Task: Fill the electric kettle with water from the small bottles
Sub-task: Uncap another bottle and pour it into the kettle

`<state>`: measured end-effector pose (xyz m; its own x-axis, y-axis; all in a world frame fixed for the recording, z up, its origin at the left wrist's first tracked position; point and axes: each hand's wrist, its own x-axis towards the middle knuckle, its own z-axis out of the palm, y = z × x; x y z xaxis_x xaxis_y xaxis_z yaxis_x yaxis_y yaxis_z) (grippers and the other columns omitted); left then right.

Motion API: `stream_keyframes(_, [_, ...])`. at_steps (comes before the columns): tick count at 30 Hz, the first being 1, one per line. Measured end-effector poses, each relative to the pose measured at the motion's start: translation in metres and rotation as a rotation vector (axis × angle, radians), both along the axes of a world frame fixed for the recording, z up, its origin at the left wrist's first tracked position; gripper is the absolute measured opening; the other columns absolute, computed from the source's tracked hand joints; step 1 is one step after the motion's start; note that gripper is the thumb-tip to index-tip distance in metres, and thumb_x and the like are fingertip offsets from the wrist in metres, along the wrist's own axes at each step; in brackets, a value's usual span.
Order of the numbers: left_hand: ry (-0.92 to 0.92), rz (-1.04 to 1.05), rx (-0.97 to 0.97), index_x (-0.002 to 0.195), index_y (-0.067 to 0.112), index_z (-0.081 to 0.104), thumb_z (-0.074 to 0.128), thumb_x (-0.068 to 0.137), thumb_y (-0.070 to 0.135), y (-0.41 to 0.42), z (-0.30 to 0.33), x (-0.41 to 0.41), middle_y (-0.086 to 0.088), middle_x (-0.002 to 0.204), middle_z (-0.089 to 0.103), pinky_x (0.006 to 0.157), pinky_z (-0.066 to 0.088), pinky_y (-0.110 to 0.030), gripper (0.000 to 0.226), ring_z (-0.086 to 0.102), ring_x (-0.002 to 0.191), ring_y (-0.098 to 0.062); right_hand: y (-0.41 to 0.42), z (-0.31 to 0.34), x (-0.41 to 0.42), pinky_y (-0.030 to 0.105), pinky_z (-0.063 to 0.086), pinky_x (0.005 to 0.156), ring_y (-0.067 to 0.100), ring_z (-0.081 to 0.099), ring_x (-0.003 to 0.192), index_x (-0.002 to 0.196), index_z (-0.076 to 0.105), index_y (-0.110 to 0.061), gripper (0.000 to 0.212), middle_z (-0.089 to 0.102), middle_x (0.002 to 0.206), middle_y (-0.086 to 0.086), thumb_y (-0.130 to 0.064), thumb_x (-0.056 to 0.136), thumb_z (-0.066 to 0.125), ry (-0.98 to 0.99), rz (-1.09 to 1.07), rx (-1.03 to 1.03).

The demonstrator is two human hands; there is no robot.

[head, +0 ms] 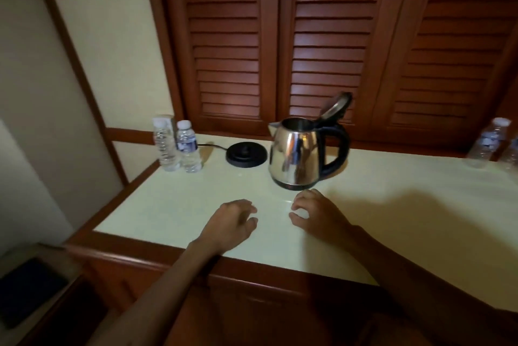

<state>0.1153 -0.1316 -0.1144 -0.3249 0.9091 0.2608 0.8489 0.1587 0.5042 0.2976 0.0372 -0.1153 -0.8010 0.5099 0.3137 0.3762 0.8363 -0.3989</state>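
Neither hand is holding anything: in the head view the left hand (234,222) and the right hand (315,212) are resting on the pale countertop (392,205) with fingers loosely curled, just in front of the kettle (297,155).

The kettle is standing off its black base (246,154), which is lying just to its left with a cord trailing toward the wall. Its lid (336,106) is tilting up and open, the spout is pointing left and the black handle is facing right. The steel body is shining and mirroring the room (whether any water is inside, I cannot tell).

Two small bottles (179,144) are standing capped at the back left corner, touching or nearly so, well apart from the hands. Two more bottles (489,142) are sitting at the far right edge, blurred.

Likely risks, as I am judging them: reaching past the kettle could be knocking it or the neighbouring bottle over; squeezing a thin bottle while uncapping could be spilling water near the base and cord; pouring hastily could be missing the opening.
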Motion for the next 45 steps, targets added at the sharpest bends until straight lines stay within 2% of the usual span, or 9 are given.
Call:
stream_keyframes(5, [-0.121, 0.230, 0.078, 0.104, 0.018, 0.075, 0.064, 0.088, 0.030, -0.046, 0.006, -0.070, 0.004, 0.104, 0.076, 0.081, 0.057, -0.024, 0.023, 0.070, 0.085, -0.008, -0.034, 0.006, -0.072, 0.035, 0.045, 0.094, 0.017, 0.054, 0.104, 0.100, 0.068, -0.011, 0.033, 0.064, 0.108, 0.000, -0.037, 0.079, 0.067, -0.018, 0.094, -0.004])
stream_keyframes(10, [-0.370, 0.496, 0.182, 0.093, 0.015, 0.075, 0.063, 0.092, 0.014, -0.057, 0.016, -0.132, 0.006, 0.097, 0.075, 0.062, 0.047, -0.005, 0.012, 0.067, 0.081, -0.001, -0.048, 0.020, -0.123, 0.035, 0.024, 0.111, 0.015, 0.032, 0.136, 0.134, 0.051, -0.021, 0.060, 0.041, 0.146, -0.003, -0.054, 0.084, 0.060, -0.186, 0.120, -0.063])
stream_keyframes(15, [-0.443, 0.600, 0.201, 0.096, 0.010, 0.072, 0.069, 0.089, 0.017, -0.045, 0.024, -0.179, -0.001, 0.099, 0.073, 0.092, 0.054, -0.037, 0.010, 0.066, 0.094, -0.017, -0.039, 0.003, -0.139, 0.038, 0.013, 0.114, 0.012, 0.018, 0.143, 0.138, 0.041, -0.036, 0.069, 0.026, 0.155, -0.005, -0.072, 0.080, 0.046, -0.224, 0.106, -0.028])
stream_keyframes(19, [-0.503, 0.630, 0.222, 0.127, 0.008, 0.059, 0.075, 0.085, 0.019, -0.033, 0.025, -0.206, -0.005, 0.116, 0.067, 0.090, 0.051, -0.035, 0.045, 0.062, 0.102, -0.022, -0.035, -0.004, -0.138, 0.036, 0.009, 0.116, 0.008, 0.010, 0.144, 0.141, 0.036, -0.037, 0.076, 0.021, 0.157, -0.008, -0.079, 0.078, 0.035, -0.240, 0.116, 0.001])
stream_keyframes(23, [-0.612, 0.459, 0.209, 0.147, 0.018, 0.039, 0.085, 0.073, 0.027, -0.022, 0.024, -0.231, -0.001, 0.143, 0.056, 0.105, 0.048, -0.045, 0.087, 0.056, 0.127, -0.023, -0.039, 0.002, -0.141, 0.037, 0.009, 0.116, 0.012, 0.010, 0.145, 0.143, 0.036, -0.031, 0.069, 0.019, 0.157, -0.004, -0.067, 0.085, 0.045, -0.265, 0.126, 0.027])
stream_keyframes(26, [-0.621, 0.300, 0.195, 0.136, 0.031, 0.051, 0.088, 0.063, 0.035, -0.013, 0.020, -0.250, 0.006, 0.132, 0.064, 0.102, 0.051, -0.047, 0.082, 0.062, 0.120, -0.021, -0.040, 0.005, -0.141, 0.037, 0.010, 0.116, 0.012, 0.010, 0.145, 0.144, 0.035, -0.030, 0.067, 0.019, 0.158, -0.004, -0.062, 0.087, 0.048, -0.257, 0.127, 0.015])
stream_keyframes(29, [-0.672, 0.276, 0.209, 0.127, 0.021, 0.059, 0.085, 0.074, 0.014, -0.007, 0.025, -0.250, -0.001, 0.123, 0.068, 0.101, 0.051, -0.047, 0.059, 0.064, 0.115, -0.025, -0.041, 0.006, -0.141, 0.035, 0.010, 0.115, 0.011, 0.010, 0.145, 0.143, 0.036, -0.030, 0.066, 0.019, 0.157, -0.005, -0.061, 0.087, 0.050, -0.247, 0.128, 0.006])
stream_keyframes(31, [-0.612, 0.320, 0.219, 0.125, 0.017, 0.061, 0.082, 0.078, 0.016, -0.004, 0.025, -0.248, -0.004, 0.121, 0.069, 0.100, 0.052, -0.044, 0.052, 0.064, 0.111, -0.023, -0.042, 0.007, -0.141, 0.034, 0.010, 0.115, 0.010, 0.010, 0.144, 0.143, 0.037, -0.030, 0.066, 0.020, 0.157, -0.005, -0.061, 0.086, 0.052, -0.239, 0.126, -0.009])
stream_keyframes(45, [-0.625, 0.396, 0.169, 0.136, 0.015, 0.053, 0.084, 0.076, 0.021, -0.053, 0.015, -0.207, -0.004, 0.131, 0.064, 0.103, 0.050, -0.047, 0.068, 0.060, 0.119, -0.025, -0.037, -0.002, -0.140, 0.041, 0.021, 0.116, 0.013, 0.021, 0.142, 0.137, 0.044, -0.033, 0.073, 0.029, 0.154, -0.005, -0.073, 0.077, 0.049, -0.207, 0.094, -0.081])
